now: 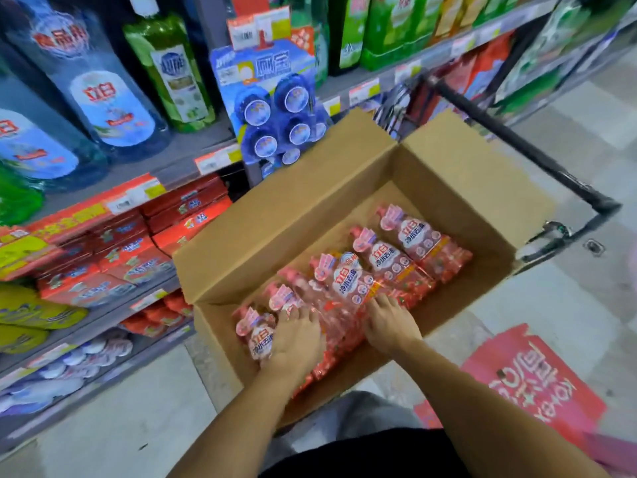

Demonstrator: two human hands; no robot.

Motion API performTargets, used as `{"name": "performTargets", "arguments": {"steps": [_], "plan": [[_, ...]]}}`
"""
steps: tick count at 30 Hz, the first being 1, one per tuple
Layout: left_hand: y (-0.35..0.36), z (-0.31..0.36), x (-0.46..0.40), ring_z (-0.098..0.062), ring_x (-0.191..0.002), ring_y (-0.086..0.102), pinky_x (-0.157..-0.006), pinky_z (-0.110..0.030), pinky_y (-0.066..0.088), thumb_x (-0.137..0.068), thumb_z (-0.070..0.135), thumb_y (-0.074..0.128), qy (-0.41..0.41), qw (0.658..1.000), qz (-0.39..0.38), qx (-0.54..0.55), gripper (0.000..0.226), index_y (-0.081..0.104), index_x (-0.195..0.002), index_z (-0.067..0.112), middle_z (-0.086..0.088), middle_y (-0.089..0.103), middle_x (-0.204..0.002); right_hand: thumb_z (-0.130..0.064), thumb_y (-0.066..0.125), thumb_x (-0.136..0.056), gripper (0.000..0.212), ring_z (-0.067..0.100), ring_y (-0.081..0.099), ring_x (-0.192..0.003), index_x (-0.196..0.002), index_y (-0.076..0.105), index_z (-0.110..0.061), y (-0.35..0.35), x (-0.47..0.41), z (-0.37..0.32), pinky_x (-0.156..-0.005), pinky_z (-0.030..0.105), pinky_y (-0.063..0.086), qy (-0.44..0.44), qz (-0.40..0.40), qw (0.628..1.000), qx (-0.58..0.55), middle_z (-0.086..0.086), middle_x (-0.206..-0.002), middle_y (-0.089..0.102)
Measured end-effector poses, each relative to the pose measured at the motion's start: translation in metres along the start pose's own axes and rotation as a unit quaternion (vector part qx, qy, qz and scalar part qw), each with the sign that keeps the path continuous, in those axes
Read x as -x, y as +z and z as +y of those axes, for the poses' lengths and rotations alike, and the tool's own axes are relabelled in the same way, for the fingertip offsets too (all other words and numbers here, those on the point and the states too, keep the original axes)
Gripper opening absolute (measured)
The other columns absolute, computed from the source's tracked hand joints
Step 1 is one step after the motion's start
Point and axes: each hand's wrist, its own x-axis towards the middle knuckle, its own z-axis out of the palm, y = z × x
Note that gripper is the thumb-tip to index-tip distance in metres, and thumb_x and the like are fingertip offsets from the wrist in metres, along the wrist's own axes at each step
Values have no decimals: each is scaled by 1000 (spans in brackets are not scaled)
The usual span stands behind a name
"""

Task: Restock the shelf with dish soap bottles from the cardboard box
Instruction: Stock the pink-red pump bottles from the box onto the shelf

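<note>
Both hands are down in the cardboard box (286, 215): the left hand (296, 343) and right hand (387, 324) each lie on a dish soap bottle (331, 326), fingers curved over it; a firm grip cannot be confirmed. Bottles are pink, clear-walled, flat in one row, several left. Shelf (193, 157) beyond; restocking looks partway at most.

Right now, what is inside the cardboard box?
The cardboard box holds a row of pink dish soap bottles lying flat along its near side. The left hand and right hand rest on them, covering parts. Bare cardboard floor shows at the far side.
</note>
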Motion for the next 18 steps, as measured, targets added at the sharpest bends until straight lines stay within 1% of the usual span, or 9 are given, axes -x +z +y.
{"name": "performTargets", "arguments": {"steps": [4,8,10,12,13,14,16,18], "plan": [[2,14,-17,-33,-131,43,-108,-47,35,-101,42,36,-18,1000,-21,6,58,37,-145,5,-17,48,-142,-41,40,-100,52,33,36,-139,-142,38,-11,-8,-24,20,-114,47,36,2,-36,999,28,14,-149,39],[2,23,-32,-32,-133,43,-107,-46,35,-102,40,32,-32,998,-55,22,61,32,-149,1,-18,47,-144,-42,42,-99,56,33,31,-143,-146,34,-13,-14,-46,27,-116,48,32,-12,-43,998,48,14,-153,35],[3,27,-39,-31,-131,45,-106,-44,39,-103,40,31,-47,994,-70,68,62,29,-150,0,-18,48,-143,-42,43,-99,59,34,28,-145,-149,30,-15,-15,-56,29,-117,49,30,-22,-52,997,52,15,-156,31],[2,32,-47,-32,-128,47,-104,-43,45,-103,42,30,-81,982,-82,148,65,24,-151,-1,-19,48,-141,-45,44,-99,63,37,24,-147,-152,24,-17,-16,-66,31,-118,51,28,-24,-66,996,57,16,-159,27],[1,33,-51,-33,-125,51,-100,-42,48,-103,44,30,-100,974,-87,186,65,26,-150,-1,-19,50,-138,-47,44,-99,65,37,23,-148,-152,22,-17,-14,-71,32,-118,51,27,-22,-71,996,53,17,-160,25],[-1,35,-54,-33,-120,55,-96,-42,50,-103,45,31,-117,966,-90,213,63,34,-146,-1,-19,53,-134,-50,45,-99,67,38,23,-148,-152,22,-17,-12,-75,33,-118,51,26,-20,-75,996,48,17,-160,25],[-3,37,-63,-32,-113,59,-90,-41,53,-103,48,32,-137,959,-96,229,60,49,-132,-2,-18,58,-124,-55,49,-96,73,39,24,-147,-152,22,-17,-7,-84,34,-116,52,29,-18,-80,996,35,18,-161,24],[-2,38,-74,-31,-109,61,-86,-40,54,-102,52,32,-164,953,-93,236,62,55,-124,-1,-16,60,-119,-58,54,-93,76,40,30,-144,-150,24,-18,-3,-92,35,-113,53,35,-11,-79,997,16,21,-159,27]]}}
